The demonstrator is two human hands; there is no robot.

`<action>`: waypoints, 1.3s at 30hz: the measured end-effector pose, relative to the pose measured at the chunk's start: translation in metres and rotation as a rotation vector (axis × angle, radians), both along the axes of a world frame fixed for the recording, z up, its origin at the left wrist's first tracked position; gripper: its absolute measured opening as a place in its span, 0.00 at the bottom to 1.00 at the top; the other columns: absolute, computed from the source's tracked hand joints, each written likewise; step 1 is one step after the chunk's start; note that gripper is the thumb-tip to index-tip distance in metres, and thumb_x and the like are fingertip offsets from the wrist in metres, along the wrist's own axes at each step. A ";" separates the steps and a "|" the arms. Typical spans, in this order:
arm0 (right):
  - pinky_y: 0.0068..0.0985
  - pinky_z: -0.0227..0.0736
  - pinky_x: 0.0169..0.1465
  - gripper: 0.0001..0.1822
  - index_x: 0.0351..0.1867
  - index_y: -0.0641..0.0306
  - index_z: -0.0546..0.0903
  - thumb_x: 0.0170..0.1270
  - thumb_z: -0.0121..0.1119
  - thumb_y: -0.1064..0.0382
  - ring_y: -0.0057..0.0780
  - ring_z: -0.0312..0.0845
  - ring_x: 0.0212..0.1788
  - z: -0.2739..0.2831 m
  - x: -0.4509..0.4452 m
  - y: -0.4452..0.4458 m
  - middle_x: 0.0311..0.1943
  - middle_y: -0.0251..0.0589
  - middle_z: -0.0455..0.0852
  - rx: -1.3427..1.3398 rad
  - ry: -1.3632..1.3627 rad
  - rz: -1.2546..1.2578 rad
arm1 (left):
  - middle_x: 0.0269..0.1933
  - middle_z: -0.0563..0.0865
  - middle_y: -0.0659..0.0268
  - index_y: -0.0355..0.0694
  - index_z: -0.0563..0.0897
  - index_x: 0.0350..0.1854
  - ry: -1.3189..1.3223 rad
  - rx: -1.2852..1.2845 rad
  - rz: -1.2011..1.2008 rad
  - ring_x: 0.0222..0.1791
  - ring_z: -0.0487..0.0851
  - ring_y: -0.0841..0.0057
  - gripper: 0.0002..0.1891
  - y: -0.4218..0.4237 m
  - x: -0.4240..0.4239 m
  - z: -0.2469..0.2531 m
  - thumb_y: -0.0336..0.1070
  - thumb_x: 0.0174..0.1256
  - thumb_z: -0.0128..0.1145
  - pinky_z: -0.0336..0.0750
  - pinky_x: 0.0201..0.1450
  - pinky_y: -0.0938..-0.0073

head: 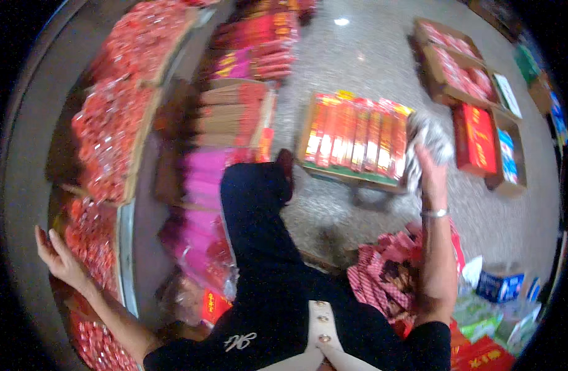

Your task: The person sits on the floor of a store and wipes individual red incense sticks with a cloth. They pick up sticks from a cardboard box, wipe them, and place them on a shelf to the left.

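My right hand (431,169), with a silver bracelet at the wrist, grips a bunched black-and-white cloth (430,139). The cloth is blurred and lies against the right side of a cardboard tray (349,176) of red and gold wrapped packs (358,134). Out to the left, my left hand (64,264) is raised with its fingers apart and nothing in it, close to boxes of small red wrapped pieces (91,236).
Bundles of incense sticks (223,116) and pink packs (205,176) line the left side. Open cartons (455,69) and a red box (476,139) stand at the right. Checked red cloth (376,278) lies below my right forearm, beside green and red packages (483,320).
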State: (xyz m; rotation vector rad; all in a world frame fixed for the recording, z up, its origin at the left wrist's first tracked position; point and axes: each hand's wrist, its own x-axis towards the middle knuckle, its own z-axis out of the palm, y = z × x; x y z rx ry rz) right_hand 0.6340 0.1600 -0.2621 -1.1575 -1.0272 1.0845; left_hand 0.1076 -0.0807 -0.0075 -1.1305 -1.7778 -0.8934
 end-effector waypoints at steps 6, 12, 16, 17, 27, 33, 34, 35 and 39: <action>0.22 0.74 0.28 0.13 0.42 0.61 0.77 0.60 0.59 0.57 0.21 0.77 0.27 0.006 0.084 0.006 0.29 0.31 0.80 0.045 0.587 -0.371 | 0.53 0.77 0.62 0.33 0.74 0.53 -0.235 -0.333 -0.700 0.52 0.74 0.75 0.16 0.152 0.145 -0.079 0.26 0.62 0.49 0.67 0.57 0.75; 0.20 0.74 0.36 0.15 0.44 0.62 0.77 0.58 0.62 0.60 0.19 0.78 0.34 -0.004 0.100 0.000 0.35 0.31 0.81 0.127 0.705 -0.448 | 0.40 0.82 0.65 0.33 0.76 0.49 -0.721 -1.183 -1.049 0.37 0.80 0.79 0.15 0.287 0.226 -0.288 0.36 0.64 0.52 0.74 0.43 0.78; 0.22 0.74 0.26 0.19 0.42 0.64 0.77 0.60 0.58 0.50 0.25 0.78 0.24 0.003 0.093 -0.008 0.27 0.37 0.81 0.080 0.590 -0.497 | 0.36 0.83 0.63 0.33 0.77 0.46 -1.060 -1.501 -0.858 0.34 0.81 0.75 0.17 0.331 0.293 -0.429 0.41 0.62 0.54 0.77 0.35 0.73; 0.21 0.74 0.26 0.19 0.42 0.65 0.76 0.59 0.58 0.50 0.25 0.78 0.25 0.010 0.089 -0.014 0.27 0.37 0.81 0.035 0.601 -0.491 | 0.35 0.83 0.60 0.32 0.77 0.44 -0.933 -1.528 -0.816 0.34 0.82 0.73 0.18 0.340 0.301 -0.461 0.43 0.61 0.55 0.77 0.34 0.71; 0.23 0.75 0.31 0.23 0.48 0.67 0.73 0.59 0.59 0.51 0.25 0.78 0.29 0.022 0.071 -0.043 0.32 0.39 0.80 -0.035 0.655 -0.369 | 0.44 0.77 0.39 0.26 0.75 0.42 -0.446 -1.371 -0.481 0.46 0.77 0.47 0.22 0.334 0.370 -0.492 0.42 0.52 0.57 0.72 0.49 0.53; 0.21 0.75 0.32 0.26 0.52 0.65 0.71 0.58 0.60 0.51 0.23 0.77 0.31 0.021 0.064 -0.037 0.35 0.37 0.79 -0.032 0.702 -0.309 | 0.44 0.78 0.41 0.26 0.75 0.43 -0.438 -1.382 -0.375 0.46 0.78 0.48 0.24 0.338 0.377 -0.494 0.44 0.52 0.57 0.73 0.49 0.56; 0.21 0.75 0.32 0.25 0.52 0.65 0.71 0.58 0.60 0.52 0.23 0.78 0.31 0.020 0.063 -0.038 0.36 0.37 0.79 -0.040 0.719 -0.291 | 0.43 0.79 0.41 0.26 0.75 0.44 -0.427 -1.373 -0.381 0.46 0.78 0.48 0.24 0.337 0.380 -0.494 0.44 0.52 0.57 0.73 0.49 0.56; 0.21 0.75 0.32 0.24 0.52 0.64 0.71 0.59 0.59 0.53 0.22 0.78 0.32 0.018 0.063 -0.038 0.37 0.36 0.80 -0.048 0.732 -0.274 | 0.43 0.79 0.41 0.26 0.75 0.44 -0.419 -1.364 -0.389 0.45 0.78 0.48 0.24 0.337 0.383 -0.494 0.44 0.52 0.57 0.73 0.49 0.56; 0.21 0.74 0.37 0.21 0.52 0.64 0.72 0.60 0.58 0.56 0.21 0.78 0.36 0.022 0.060 -0.038 0.40 0.36 0.80 -0.065 0.754 -0.231 | 0.41 0.80 0.39 0.26 0.75 0.42 -0.572 -1.321 -0.462 0.44 0.78 0.46 0.20 0.334 0.390 -0.498 0.40 0.52 0.55 0.72 0.50 0.55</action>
